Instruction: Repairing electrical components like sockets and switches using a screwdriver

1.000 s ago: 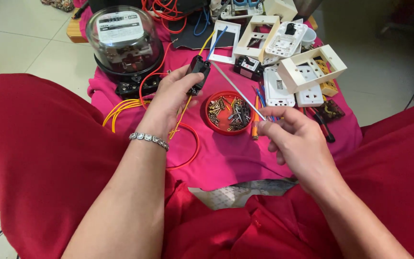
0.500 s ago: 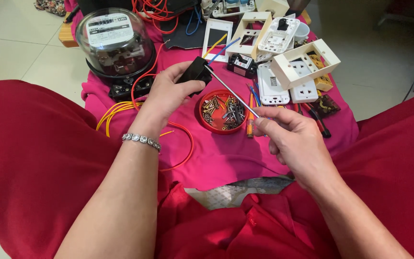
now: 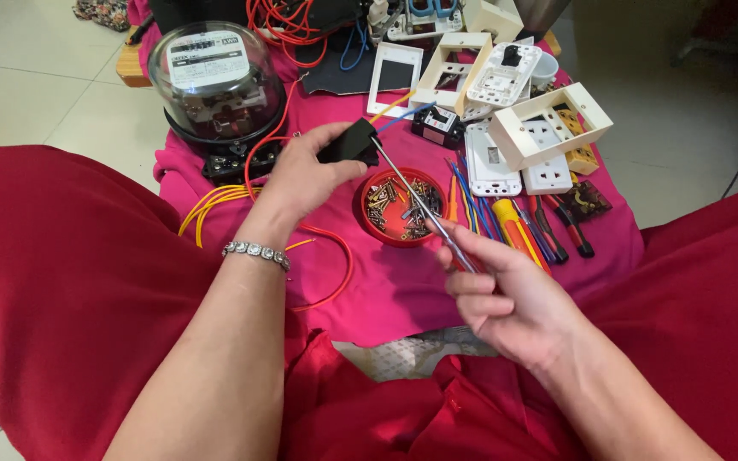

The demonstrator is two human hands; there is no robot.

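Above red screw dish (image 3: 403, 207): left hand (image 3: 305, 175) clamped on black block (image 3: 349, 142); right hand (image 3: 506, 294) gripping screwdriver (image 3: 420, 203), tip touching block.

Bright, even daylight; sharp focus, soft shadows.

Pale tiled floor (image 3: 36, 94), low wooden stand (image 3: 132, 70) under pink cloth (image 3: 403, 290), even soft daylight.
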